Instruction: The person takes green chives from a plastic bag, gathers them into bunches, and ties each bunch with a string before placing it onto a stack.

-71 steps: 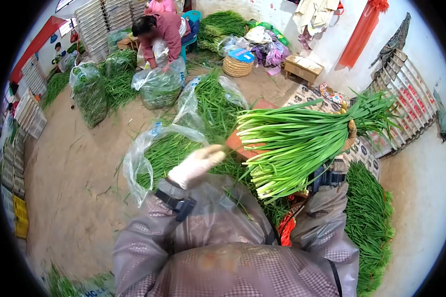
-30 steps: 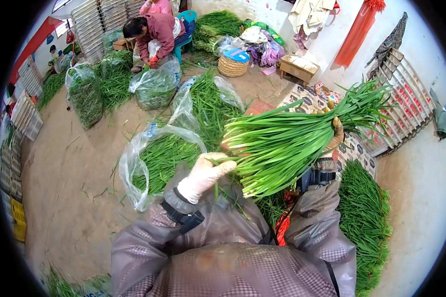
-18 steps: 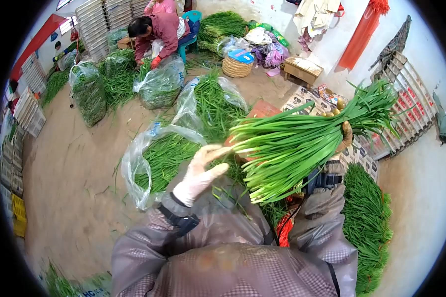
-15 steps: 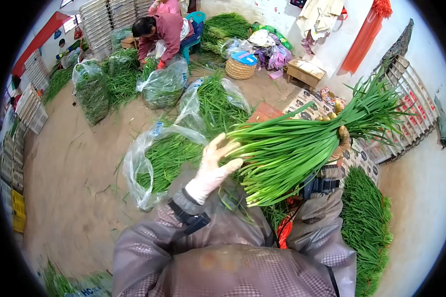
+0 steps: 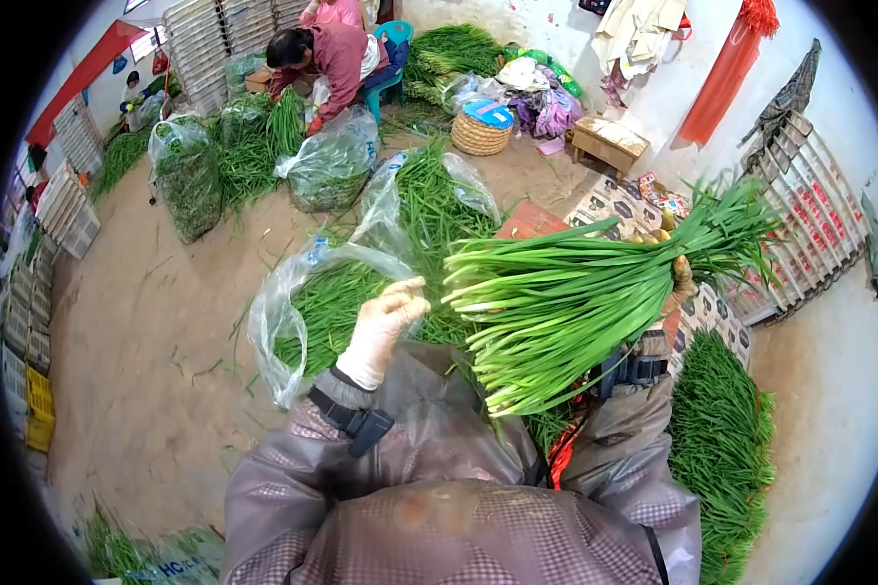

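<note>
Right hand (image 5: 681, 284): we are grasping the green bundle (image 5: 566, 297), judging gentle pressure best.
Left hand (image 5: 385, 320): we are curling fingers closed beside it, nothing visibly held.

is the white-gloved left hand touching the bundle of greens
No, a gap shows between the left hand and the bundle of greens, which the right hand grips.

Lg grn stalk bunch (image 5: 571, 302), in R hand (image 5: 681, 282), pale ends fanned L, tips R
</note>
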`<move>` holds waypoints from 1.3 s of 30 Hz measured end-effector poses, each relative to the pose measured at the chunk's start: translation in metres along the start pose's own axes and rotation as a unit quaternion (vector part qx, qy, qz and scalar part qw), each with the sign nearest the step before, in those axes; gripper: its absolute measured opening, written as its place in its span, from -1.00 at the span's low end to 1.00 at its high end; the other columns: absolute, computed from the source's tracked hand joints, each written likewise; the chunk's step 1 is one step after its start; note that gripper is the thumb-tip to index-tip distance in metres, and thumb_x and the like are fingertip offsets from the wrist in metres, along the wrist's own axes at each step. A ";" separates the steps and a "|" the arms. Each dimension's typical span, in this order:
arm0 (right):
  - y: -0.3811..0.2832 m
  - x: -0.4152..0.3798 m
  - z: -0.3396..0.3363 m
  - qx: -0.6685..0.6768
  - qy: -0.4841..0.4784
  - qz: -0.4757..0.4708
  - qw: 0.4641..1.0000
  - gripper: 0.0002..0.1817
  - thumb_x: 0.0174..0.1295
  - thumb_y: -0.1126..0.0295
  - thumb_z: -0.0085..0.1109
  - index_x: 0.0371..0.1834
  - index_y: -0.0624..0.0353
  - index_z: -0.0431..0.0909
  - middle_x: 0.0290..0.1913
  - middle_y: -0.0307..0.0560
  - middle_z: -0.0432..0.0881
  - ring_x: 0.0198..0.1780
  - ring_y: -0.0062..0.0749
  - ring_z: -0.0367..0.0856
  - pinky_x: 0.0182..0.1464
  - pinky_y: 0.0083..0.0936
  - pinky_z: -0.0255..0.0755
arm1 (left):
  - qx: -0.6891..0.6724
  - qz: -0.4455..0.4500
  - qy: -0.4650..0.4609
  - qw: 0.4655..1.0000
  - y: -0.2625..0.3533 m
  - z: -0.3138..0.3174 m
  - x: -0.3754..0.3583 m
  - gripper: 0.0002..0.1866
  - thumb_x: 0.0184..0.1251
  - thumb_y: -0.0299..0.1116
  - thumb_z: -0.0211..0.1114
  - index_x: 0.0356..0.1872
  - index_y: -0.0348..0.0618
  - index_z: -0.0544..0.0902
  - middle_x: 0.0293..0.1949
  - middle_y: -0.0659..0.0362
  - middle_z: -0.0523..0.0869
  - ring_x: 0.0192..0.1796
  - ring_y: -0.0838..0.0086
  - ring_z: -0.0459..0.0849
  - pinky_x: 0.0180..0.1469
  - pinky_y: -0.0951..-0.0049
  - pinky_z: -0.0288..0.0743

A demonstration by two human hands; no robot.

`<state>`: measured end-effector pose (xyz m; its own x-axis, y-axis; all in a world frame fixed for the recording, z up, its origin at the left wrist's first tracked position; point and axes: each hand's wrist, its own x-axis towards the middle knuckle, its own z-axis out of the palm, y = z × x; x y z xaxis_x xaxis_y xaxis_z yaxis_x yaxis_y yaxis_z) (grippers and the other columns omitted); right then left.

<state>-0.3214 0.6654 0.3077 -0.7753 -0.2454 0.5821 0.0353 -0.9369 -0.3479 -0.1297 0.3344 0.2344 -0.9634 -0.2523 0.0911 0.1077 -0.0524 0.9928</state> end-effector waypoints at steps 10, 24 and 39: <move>0.008 0.000 0.018 -0.038 -0.002 0.025 0.999 -0.23 0.26 0.31 0.20 0.52 0.26 0.12 0.03 -0.05 0.62 0.07 -0.24 0.53 0.27 -0.16 0.40 | -0.241 -0.028 -0.029 0.970 0.011 0.053 0.010 -0.49 0.30 -0.47 0.34 0.29 -0.30 0.52 0.29 0.15 0.53 0.29 0.42 0.52 0.35 0.43 0.34; 0.031 -0.008 0.048 -0.004 0.014 0.043 0.999 -0.19 0.12 0.38 0.23 0.48 0.29 0.16 -0.06 -0.09 0.54 -0.01 -0.31 0.53 0.28 -0.19 0.41 | -0.363 -0.059 -0.020 0.930 0.022 0.063 0.011 -0.64 0.33 -0.36 0.35 0.12 -0.19 0.61 -0.04 0.20 0.73 0.01 0.46 0.66 0.10 0.39 0.52; 0.004 -0.006 -0.002 -0.037 0.042 0.023 0.998 -0.25 0.21 0.37 0.22 0.47 0.31 0.18 0.02 -0.05 0.63 0.05 -0.24 0.57 0.30 -0.15 0.40 | -0.276 -0.083 -0.051 0.956 -0.008 0.011 0.009 -0.59 0.36 -0.39 0.33 0.17 -0.37 0.59 0.04 0.11 0.73 0.10 0.44 0.65 0.25 0.40 0.42</move>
<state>-0.3175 0.6637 0.3015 -0.8247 -0.2624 0.5011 0.0270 -0.9031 -0.4285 -0.1417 0.3436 0.2277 -0.9943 -0.1021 -0.0300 0.0366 -0.5926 0.8047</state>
